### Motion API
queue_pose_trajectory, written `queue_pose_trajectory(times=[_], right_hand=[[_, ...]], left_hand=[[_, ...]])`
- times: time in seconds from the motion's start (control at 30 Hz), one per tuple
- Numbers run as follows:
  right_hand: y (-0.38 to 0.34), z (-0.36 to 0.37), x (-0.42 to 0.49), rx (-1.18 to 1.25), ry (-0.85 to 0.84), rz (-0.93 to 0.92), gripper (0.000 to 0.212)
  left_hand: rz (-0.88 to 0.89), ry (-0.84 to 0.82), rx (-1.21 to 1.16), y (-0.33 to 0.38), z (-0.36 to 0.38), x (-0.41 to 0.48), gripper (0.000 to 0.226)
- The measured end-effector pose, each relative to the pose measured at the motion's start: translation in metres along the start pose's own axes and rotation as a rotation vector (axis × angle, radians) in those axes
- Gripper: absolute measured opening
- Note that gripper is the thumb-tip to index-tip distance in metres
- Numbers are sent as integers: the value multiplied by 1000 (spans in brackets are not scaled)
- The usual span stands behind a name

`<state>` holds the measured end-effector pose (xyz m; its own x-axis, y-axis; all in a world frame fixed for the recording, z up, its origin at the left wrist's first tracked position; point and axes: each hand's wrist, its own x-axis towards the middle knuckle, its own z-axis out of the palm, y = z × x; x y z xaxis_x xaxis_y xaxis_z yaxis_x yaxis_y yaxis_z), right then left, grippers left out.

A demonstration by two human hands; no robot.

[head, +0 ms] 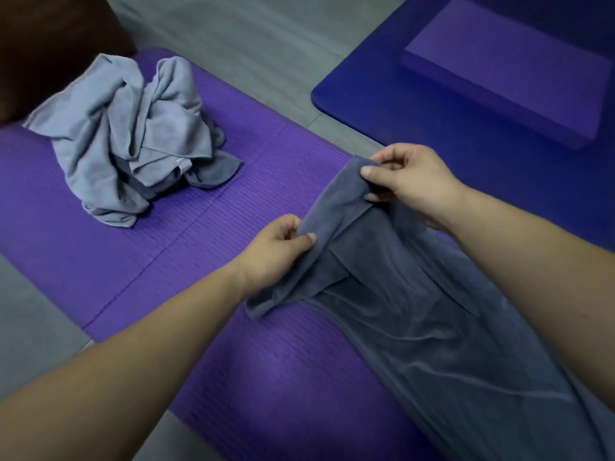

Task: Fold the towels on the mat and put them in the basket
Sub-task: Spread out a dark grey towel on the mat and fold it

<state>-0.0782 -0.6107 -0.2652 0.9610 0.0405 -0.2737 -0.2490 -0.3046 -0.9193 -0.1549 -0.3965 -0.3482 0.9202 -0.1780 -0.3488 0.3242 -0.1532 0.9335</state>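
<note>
— Question one: which step is in hand?

— Folding, and early in it, I judge. One dark grey towel lies lengthwise on the purple mat. Its near part runs off the lower right of the view and its far end is raised.

— And the hands?

— Both are pinching that far end. The left hand nips the edge between thumb and curled fingers. The right hand holds the far corner the same way, just beyond it. The cloth between them is bunched and doubled over, not flat.

— The other towels?

— A crumpled pile of grey towels sits on the same mat, well apart to the far left, with no hand on it. So most of the task seems left to do.

— The basket?

— I cannot pick it out. A dark brown thing stands in the top left corner behind the pile, but I cannot tell what it is. A blue mat carrying a purple block lies to the far right, across a strip of floor.

— What does the next move call for?

— Probably drawing the hands apart to pull the edge straight, then laying it down so the corners meet. The cloth looks soft and limp, so I expect it to sag and crease unless kept taut.
</note>
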Motion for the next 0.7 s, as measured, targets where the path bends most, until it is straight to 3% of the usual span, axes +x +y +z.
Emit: queue_pose_trajectory(times=[0.17,0.3,0.43,0.5,0.63,0.7], right_hand=[[5,1,5,-47,16,-21,7],[5,2,10,-93,102,-45,8],[4,6,16,-66,138,-48,6],[5,9,20,-5,162,-47,6],[9,7,29,73,264,-34,7],[14,8,36,73,289,-9,7]], left_hand=[[57,102,-119,8,-5,-9,17],[-109,-54,-46,3,-17,-22,55],[-272,-134,111,-4,-32,-32,42],[-314,-128,145,-1,-43,-38,50],[-332,-203,182,0,-66,-56,44],[-294,-179,91,-8,-69,-67,39]])
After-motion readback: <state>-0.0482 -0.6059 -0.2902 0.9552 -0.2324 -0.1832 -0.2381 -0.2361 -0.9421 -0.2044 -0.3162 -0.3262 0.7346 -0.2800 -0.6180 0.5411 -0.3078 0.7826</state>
